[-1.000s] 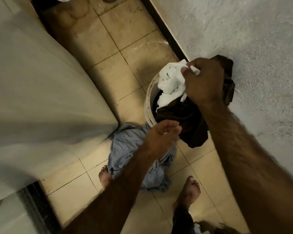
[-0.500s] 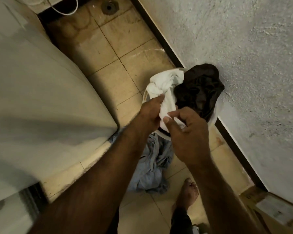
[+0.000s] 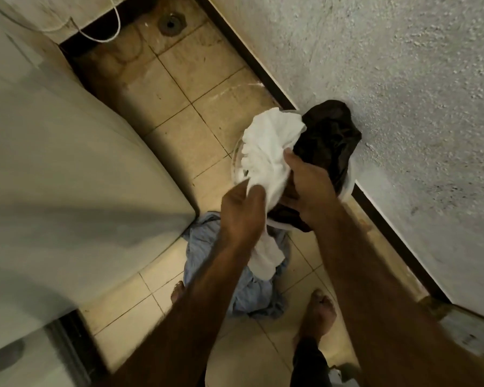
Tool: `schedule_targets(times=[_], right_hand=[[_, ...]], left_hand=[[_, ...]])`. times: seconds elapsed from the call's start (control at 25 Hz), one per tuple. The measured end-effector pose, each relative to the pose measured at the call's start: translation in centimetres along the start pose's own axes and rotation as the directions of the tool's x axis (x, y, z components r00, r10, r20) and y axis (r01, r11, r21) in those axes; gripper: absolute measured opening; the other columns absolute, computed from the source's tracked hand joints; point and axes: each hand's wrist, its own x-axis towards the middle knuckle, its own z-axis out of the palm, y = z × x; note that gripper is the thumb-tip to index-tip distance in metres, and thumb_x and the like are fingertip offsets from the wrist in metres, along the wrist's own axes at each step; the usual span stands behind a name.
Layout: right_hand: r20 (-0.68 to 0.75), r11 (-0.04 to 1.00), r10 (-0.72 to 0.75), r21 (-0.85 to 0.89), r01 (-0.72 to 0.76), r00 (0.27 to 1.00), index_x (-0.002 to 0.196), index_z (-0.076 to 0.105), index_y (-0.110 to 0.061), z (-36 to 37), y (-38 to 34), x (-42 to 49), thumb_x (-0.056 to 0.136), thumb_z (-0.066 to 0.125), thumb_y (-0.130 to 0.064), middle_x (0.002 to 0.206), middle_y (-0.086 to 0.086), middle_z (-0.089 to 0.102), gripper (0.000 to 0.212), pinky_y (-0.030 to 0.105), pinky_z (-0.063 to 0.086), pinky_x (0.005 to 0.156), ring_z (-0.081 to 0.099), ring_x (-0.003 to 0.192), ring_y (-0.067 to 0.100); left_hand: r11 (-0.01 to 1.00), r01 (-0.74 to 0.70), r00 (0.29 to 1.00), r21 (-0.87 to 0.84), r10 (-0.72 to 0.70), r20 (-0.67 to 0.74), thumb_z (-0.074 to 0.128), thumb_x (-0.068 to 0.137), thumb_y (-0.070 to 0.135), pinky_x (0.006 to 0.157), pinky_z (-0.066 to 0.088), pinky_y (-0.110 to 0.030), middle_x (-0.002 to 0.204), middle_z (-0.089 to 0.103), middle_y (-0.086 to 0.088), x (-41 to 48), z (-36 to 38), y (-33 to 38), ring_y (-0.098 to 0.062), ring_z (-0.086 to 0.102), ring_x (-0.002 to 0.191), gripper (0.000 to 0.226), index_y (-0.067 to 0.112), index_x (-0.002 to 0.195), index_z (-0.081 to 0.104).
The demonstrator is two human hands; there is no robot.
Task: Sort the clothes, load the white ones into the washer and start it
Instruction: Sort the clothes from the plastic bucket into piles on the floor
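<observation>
A white garment point(image 3: 268, 152) is stretched above a pale round laundry basket point(image 3: 235, 166) on the tiled floor by the wall. My left hand point(image 3: 242, 216) grips its lower part, and a white end hangs below that hand. My right hand point(image 3: 309, 188) holds its right edge. A dark brown garment point(image 3: 330, 135) lies in the basket, draped over the far rim against the wall. A light blue garment point(image 3: 252, 291) lies crumpled on the floor in front of the basket. The white washer point(image 3: 67, 177) fills the left side.
A rough plaster wall point(image 3: 403, 107) runs along the right with a dark skirting. A floor drain point(image 3: 169, 23) and a white cable point(image 3: 101, 37) are at the far end. My bare feet point(image 3: 319, 311) stand beside the blue garment. A cardboard box point(image 3: 464, 328) sits at lower right.
The right hand brought the white garment down from above the basket. Both hands now hold it and have spread it wider, with one end hanging below the left hand.
</observation>
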Motion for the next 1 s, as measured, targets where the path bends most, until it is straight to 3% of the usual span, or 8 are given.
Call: schedule_targets(times=[0.12, 0.24, 0.36, 0.48, 0.64, 0.72, 0.84, 1.0], right_hand=[[0.057, 0.995, 0.053, -0.090, -0.048, 0.997, 0.112, 0.066, 0.002, 0.9, -0.5, 2.2, 0.087, 0.077, -0.029, 0.105, 0.018, 0.073, 0.041, 0.032, 0.060, 0.078, 0.071, 0.090, 0.028], [-0.059, 0.977, -0.040, -0.210, 0.027, 0.997, 0.082, 0.064, -0.011, 0.8, -0.1, 2.2, 0.086, 0.068, -0.012, 0.072, 0.003, 0.061, 0.006, 0.022, 0.050, 0.063, 0.057, 0.062, 0.016], [-0.225, 0.945, -0.240, -0.276, 0.175, 0.944, 0.070, 0.061, -0.012, 0.4, 1.1, 0.6, 0.088, 0.055, -0.009, 0.064, 0.001, 0.054, 0.019, 0.027, 0.044, 0.060, 0.054, 0.064, 0.021], [-0.307, 0.845, -0.508, -0.358, 0.397, 0.805, 0.074, 0.062, -0.003, -0.5, 1.8, -2.2, 0.084, 0.050, -0.005, 0.073, 0.006, 0.059, 0.016, 0.026, 0.047, 0.059, 0.058, 0.070, 0.021], [-0.348, 0.647, -0.762, -0.374, 0.665, 0.546, 0.096, 0.073, 0.003, -1.9, 0.7, -6.2, 0.082, 0.053, 0.001, 0.095, 0.009, 0.071, 0.025, 0.028, 0.057, 0.082, 0.067, 0.091, 0.020], [-0.320, 0.699, -0.713, -0.264, 0.664, 0.624, 0.100, 0.076, 0.000, -2.5, -0.3, -7.7, 0.083, 0.055, 0.010, 0.093, 0.009, 0.074, 0.028, 0.037, 0.060, 0.083, 0.072, 0.091, 0.020], [-0.327, 0.691, -0.703, -0.103, 0.715, 0.632, 0.104, 0.075, -0.016, -3.9, -2.1, -8.8, 0.082, 0.052, 0.017, 0.079, -0.002, 0.075, 0.046, 0.013, 0.054, 0.071, 0.071, 0.073, -0.001], [-0.299, 0.856, -0.512, -0.096, 0.508, 0.806, 0.099, 0.073, -0.005, -4.8, -1.0, -9.8, 0.092, 0.045, 0.010, 0.077, -0.002, 0.070, 0.033, 0.001, 0.042, 0.058, 0.063, 0.062, -0.005]], left_hand=[[1.000, -0.026, 0.997, 0.014, 0.025, 0.069, 0.048, 0.098, 0.006, 0.041, 0.040, -0.013, 0.061, 0.066, 0.008, -2.4, -1.0, -1.6, 0.002, 0.054, 0.044, 0.029, 0.020, 0.096, 0.073], [0.999, -0.034, 0.993, 0.005, 0.033, 0.116, 0.047, 0.098, 0.003, 0.042, 0.041, -0.013, 0.059, 0.068, 0.012, -3.1, -1.9, -2.9, 0.002, 0.056, 0.046, 0.034, 0.025, 0.094, 0.073], [0.992, 0.078, 0.995, -0.102, -0.071, 0.074, 0.048, 0.099, 0.010, 0.048, 0.047, -0.011, 0.072, 0.075, 0.013, -2.2, -2.3, -3.9, 0.000, 0.066, 0.058, 0.028, 0.019, 0.105, 0.074], [0.952, 0.249, 0.967, -0.177, -0.255, -0.009, 0.053, 0.096, 0.022, 0.047, 0.048, -0.010, 0.075, 0.076, 0.015, -0.7, -2.0, -4.6, 0.002, 0.069, 0.063, 0.022, 0.029, 0.097, 0.074], [0.945, 0.295, 0.954, -0.139, -0.300, -0.017, 0.061, 0.093, 0.032, 0.047, 0.048, -0.010, 0.068, 0.072, 0.023, 0.8, -1.1, -5.2, 0.006, 0.068, 0.064, 0.014, 0.038, 0.084, 0.069], [0.943, 0.302, 0.953, -0.138, -0.303, 0.020, 0.061, 0.093, 0.035, 0.062, 0.054, -0.017, 0.083, 0.076, 0.018, 0.9, -0.5, -5.2, -0.001, 0.071, 0.080, 0.011, 0.036, 0.092, 0.072], [0.832, 0.417, 0.909, -0.366, -0.376, 0.180, 0.051, 0.096, 0.034, 0.088, 0.054, -0.038, 0.110, 0.075, -0.007, 1.0, 0.6, -4.2, -0.028, 0.069, 0.102, 0.037, 0.012, 0.119, 0.070], [0.692, 0.406, 0.914, -0.597, -0.305, 0.268, 0.043, 0.101, 0.039, 0.101, 0.050, -0.042, 0.131, 0.066, -0.014, 1.4, 3.1, -2.1, -0.033, 0.063, 0.119, 0.049, 0.006, 0.134, 0.059]])
